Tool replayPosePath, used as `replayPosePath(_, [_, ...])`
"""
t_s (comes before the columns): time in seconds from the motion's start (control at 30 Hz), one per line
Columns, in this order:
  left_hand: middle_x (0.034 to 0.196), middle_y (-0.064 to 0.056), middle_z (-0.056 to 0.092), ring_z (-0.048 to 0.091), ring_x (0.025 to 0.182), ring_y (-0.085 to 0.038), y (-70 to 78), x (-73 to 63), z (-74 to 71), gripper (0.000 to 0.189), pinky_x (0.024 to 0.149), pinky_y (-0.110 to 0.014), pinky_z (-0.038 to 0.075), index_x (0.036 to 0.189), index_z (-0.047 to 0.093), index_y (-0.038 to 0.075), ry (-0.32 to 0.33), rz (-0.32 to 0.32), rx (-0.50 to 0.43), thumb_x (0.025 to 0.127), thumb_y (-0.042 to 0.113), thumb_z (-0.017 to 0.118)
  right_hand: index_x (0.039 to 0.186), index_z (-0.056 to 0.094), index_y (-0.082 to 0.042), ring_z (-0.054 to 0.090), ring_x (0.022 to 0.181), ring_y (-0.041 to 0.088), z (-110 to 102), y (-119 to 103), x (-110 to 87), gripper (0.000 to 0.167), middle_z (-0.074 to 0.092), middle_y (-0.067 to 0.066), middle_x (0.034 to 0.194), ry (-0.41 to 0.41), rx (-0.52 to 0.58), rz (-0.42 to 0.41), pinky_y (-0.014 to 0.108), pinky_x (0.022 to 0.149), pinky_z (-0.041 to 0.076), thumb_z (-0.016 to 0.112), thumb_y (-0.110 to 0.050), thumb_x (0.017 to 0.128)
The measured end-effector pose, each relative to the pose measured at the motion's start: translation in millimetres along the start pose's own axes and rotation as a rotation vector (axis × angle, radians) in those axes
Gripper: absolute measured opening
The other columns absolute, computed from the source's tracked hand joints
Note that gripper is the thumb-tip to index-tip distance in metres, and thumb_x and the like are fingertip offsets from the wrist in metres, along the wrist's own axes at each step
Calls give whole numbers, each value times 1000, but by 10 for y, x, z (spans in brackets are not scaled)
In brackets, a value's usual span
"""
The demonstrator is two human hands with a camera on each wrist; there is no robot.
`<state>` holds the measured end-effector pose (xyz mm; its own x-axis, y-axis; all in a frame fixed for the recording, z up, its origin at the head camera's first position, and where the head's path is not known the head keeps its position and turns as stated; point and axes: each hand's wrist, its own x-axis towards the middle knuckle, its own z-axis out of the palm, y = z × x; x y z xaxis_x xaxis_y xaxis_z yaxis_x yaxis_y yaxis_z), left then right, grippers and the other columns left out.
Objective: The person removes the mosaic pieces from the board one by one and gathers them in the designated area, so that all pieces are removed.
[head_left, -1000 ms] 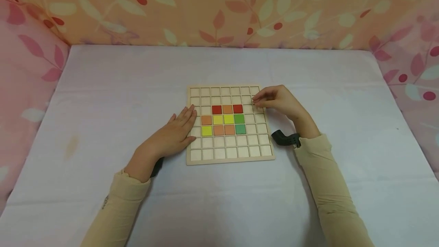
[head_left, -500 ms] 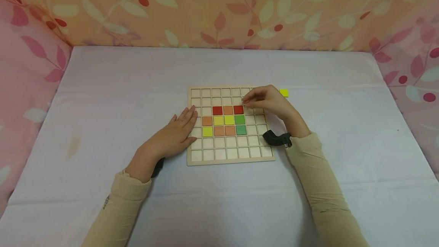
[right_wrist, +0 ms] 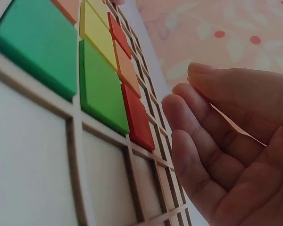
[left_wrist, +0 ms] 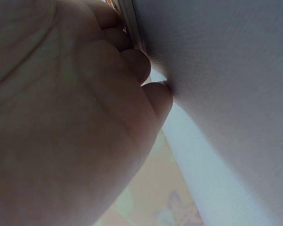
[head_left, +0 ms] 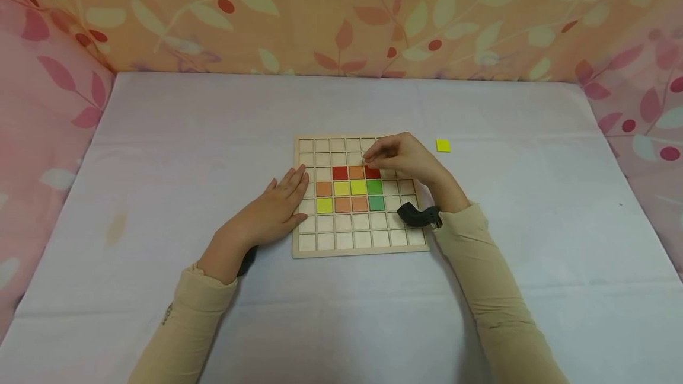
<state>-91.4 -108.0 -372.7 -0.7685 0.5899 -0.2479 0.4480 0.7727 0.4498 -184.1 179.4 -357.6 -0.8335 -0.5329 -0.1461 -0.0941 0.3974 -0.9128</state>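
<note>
A pale wooden grid board (head_left: pixel 343 239) lies on the cloth, coloured square tiles set in its middle cells. My left hand (head_left: pixel 274 209) rests flat along its left edge, fingers spread; the left wrist view shows the palm (left_wrist: pixel 70 113) and fingertips by that edge. Over the upper right of the board hovers my right hand (head_left: pixel 405 157), fingertips close above the red tile (head_left: pixel 373 173). In the right wrist view the right hand (right_wrist: pixel 231 141) has curled fingers with the thumb brought to them; whether a tile is pinched there I cannot tell. Green tiles (right_wrist: pixel 101 89) sit below it.
A loose yellow tile (head_left: pixel 443 146) lies on the white cloth (head_left: pixel 533 194) right of the board. Patterned fabric walls (head_left: pixel 299 16) stand behind and at both sides. A black wrist camera (head_left: pixel 418 216) hangs over the board's lower right.
My right hand has moved left across the board, from its right edge to above the red tile. The yellow tile on the cloth has come into sight. My left hand has stayed in place.
</note>
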Motion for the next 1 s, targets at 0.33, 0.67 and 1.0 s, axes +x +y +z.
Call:
replayPosePath(0.33, [156,-17,-3,-3,143,-31,2,2,4,72,112,-52,6,148,8,-5,-3,-9,-5,98,24,50,100,68,8,65,87,19,82,-32,100,19,69,17,97,-33,27,-30,26,77,51,70,0,83])
replayPosePath(0.67, [156,-18,-2,-2,143,-31,12,-6,-2,73,112,-53,6,148,8,-5,2,-6,-10,97,24,51,97,69,7,65,84,25,167,-45,197,16,69,16,95,-68,52,-42,28,76,51,70,1,82])
replayPosePath(1.0, [156,-18,-2,-2,143,-32,16,-9,-12,72,112,-53,7,148,9,-5,4,-6,-6,97,24,51,97,71,4,63,86,19,216,-35,248,15,70,11,95,-70,-13,-44,27,78,48,69,-1,83])
